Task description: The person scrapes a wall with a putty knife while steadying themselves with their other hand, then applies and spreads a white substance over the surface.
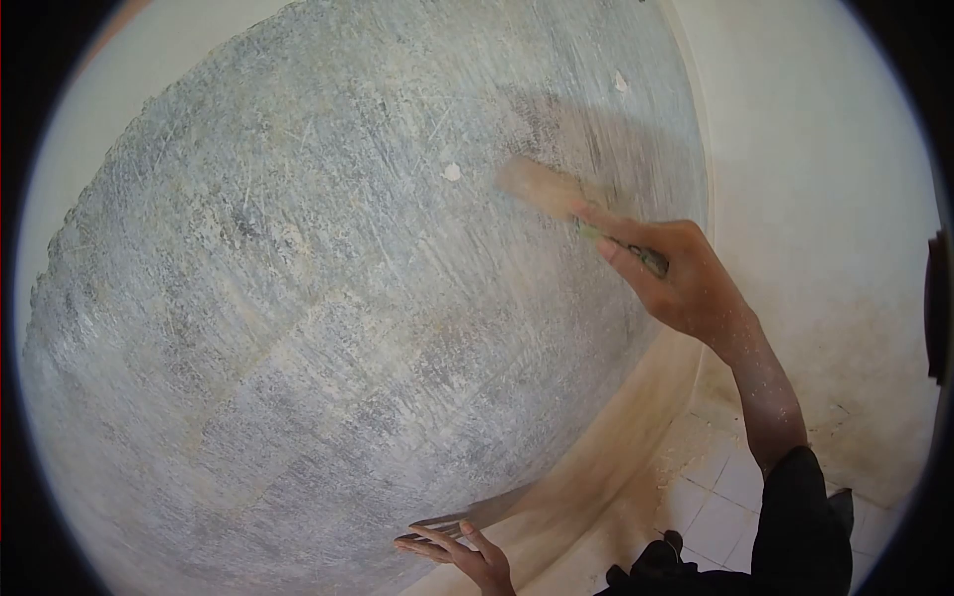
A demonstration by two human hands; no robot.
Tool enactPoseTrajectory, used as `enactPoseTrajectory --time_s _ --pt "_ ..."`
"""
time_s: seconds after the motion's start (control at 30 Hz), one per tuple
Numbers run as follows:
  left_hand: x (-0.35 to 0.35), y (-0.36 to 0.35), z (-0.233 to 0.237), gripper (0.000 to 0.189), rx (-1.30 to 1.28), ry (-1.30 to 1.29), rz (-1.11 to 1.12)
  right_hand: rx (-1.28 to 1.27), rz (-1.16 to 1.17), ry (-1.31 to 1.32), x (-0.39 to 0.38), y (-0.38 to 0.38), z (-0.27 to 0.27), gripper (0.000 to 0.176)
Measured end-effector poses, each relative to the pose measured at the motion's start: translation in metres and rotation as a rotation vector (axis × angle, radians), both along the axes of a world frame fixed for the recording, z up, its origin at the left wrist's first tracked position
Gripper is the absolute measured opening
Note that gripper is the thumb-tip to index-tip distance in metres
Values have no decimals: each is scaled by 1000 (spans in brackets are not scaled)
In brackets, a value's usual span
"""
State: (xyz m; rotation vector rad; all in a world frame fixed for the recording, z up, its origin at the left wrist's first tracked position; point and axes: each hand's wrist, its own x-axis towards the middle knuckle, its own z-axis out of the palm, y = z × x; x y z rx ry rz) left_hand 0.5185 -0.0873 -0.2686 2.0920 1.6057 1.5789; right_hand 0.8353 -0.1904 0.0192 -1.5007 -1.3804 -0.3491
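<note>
My right hand (676, 273) is closed around the dark, greenish handle of a scraper (545, 189). Its wide blade is smeared by motion and lies at or close to the grey wall patch (328, 268); exact contact cannot be made out. Small pale flecks cover the right forearm. Low in the view, my left hand (472, 558) has its fingers stretched apart, with the fingertips at the lower part of the rough grey surface. Nothing is held in it.
Smooth cream wall (795, 149) borders the grey patch on the right, past a vertical corner. Two white chipped spots, one a pale chip (451, 172), mark the grey area. White floor tiles (711, 487) show below, and a dark object (936, 308) stands at the right edge.
</note>
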Motion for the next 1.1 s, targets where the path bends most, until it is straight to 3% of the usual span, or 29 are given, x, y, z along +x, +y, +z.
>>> enactPoseTrajectory --time_s 0.47,0.67,1.03,1.1 --pt "-6 5 -13 80 -76 23 7 -153 -32 63 4 -10 6 37" --pt "-1 6 -9 81 -83 40 26 -107 29 51 6 -7 -19 39" --pt "-7 0 -7 80 -133 58 21 -39 50 79 0 3 -12 38" --pt "-7 8 -18 79 62 62 60 -26 38 26 0 3 2 39"
